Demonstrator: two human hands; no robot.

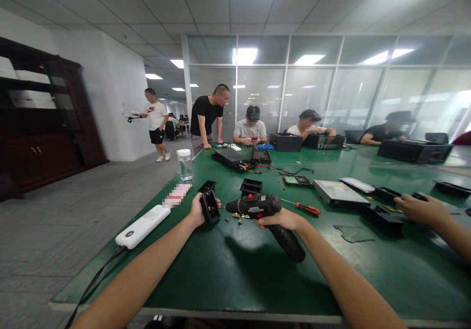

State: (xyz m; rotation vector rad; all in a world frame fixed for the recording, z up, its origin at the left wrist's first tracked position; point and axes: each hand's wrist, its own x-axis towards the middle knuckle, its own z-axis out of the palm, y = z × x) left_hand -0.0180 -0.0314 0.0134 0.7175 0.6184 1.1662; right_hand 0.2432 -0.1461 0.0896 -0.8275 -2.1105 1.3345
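My left hand (198, 210) is closed around a small black open box (210, 206), tilted so its inside faces right, with small brass-coloured parts in it. A black cordless drill (257, 205) lies on its side in my right hand (281, 219), its nose pointing left at the box. Whether the bit touches a part inside is too small to tell. Below the drill's nose, several small brass-coloured pieces (237, 217) are scattered on the table. Behind them stands another black box (251, 186), and a further black piece (206, 186) is just past my left hand.
On the green table (184, 280) lie a white power bank (143, 226), a clear jar (184, 164), an orange screwdriver (308, 208), a silver drive (340, 194) and a glassy shard (353, 233). A co-worker's hand (423, 208) works at the right. Several people are across the table.
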